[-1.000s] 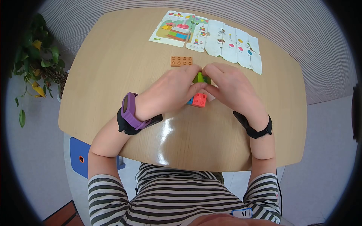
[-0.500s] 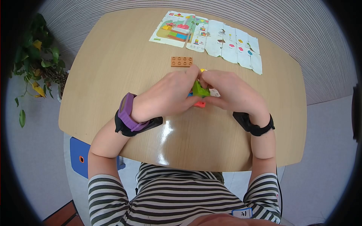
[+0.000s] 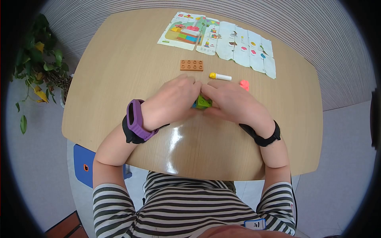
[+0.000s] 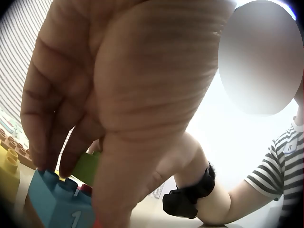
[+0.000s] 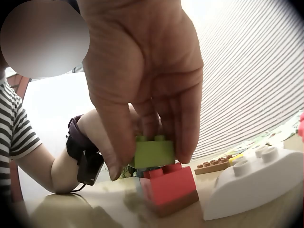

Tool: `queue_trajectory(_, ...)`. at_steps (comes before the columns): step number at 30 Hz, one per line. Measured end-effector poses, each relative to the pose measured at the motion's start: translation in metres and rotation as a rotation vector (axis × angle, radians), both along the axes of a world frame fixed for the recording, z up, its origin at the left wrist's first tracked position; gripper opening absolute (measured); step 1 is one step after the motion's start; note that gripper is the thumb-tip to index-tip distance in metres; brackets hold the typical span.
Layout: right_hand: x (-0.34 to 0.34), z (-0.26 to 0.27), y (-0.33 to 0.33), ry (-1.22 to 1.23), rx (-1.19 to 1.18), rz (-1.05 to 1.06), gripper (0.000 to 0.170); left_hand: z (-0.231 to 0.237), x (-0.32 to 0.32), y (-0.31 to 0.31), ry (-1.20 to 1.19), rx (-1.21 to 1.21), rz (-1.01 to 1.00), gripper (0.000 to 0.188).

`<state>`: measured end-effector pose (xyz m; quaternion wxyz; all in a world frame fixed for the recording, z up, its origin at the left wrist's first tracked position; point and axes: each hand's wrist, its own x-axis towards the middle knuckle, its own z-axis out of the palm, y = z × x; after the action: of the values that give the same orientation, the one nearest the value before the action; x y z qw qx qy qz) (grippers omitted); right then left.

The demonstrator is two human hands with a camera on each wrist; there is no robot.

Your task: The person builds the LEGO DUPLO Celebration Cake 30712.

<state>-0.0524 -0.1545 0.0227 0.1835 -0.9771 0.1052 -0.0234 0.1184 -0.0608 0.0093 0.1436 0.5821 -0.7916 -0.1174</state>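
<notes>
My right hand (image 3: 234,99) pinches a green building brick (image 5: 154,153) between thumb and fingers. The green brick overlaps the top of a red brick (image 5: 171,185), which sits on a brown base brick (image 5: 178,205). Beside the red one is a blue brick (image 4: 57,202) marked with a 1. My left hand (image 3: 174,95) grips the blue brick, fingertips at its far top edge and thumb at the near side. In the head view both hands meet over this stack and hide most of it.
Beyond the hands lie a brown eight-stud brick (image 3: 191,65), a yellow-tipped white candle piece (image 3: 220,76) and a pink piece (image 3: 244,85). A white curved brick (image 5: 256,183) stands right of the stack. A picture instruction sheet (image 3: 226,39) spreads along the table's far edge.
Both hands have moved slightly left and nearer the person, with the green brick brought over the stack. The candle and pink piece have come into view from behind the right hand.
</notes>
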Motion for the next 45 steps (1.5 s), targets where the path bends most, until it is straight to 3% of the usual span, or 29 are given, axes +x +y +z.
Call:
queue_trajectory(7, 0.003, -0.001, 0.007, 0.004, -0.001, -0.048, 0.030, 0.000, 0.000, -0.005, -0.054, 0.183, 0.015, 0.029)
queue_trajectory(37, 0.006, -0.004, 0.006, -0.077, 0.055, -0.091, 0.035, -0.007, 0.004, -0.009, 0.114, 0.085, 0.008, 0.038)
queue_trajectory(45, 0.006, -0.001, 0.006, -0.029, 0.008, -0.086, 0.033, -0.011, 0.001, -0.008, 0.065, 0.078, 0.035, 0.032)
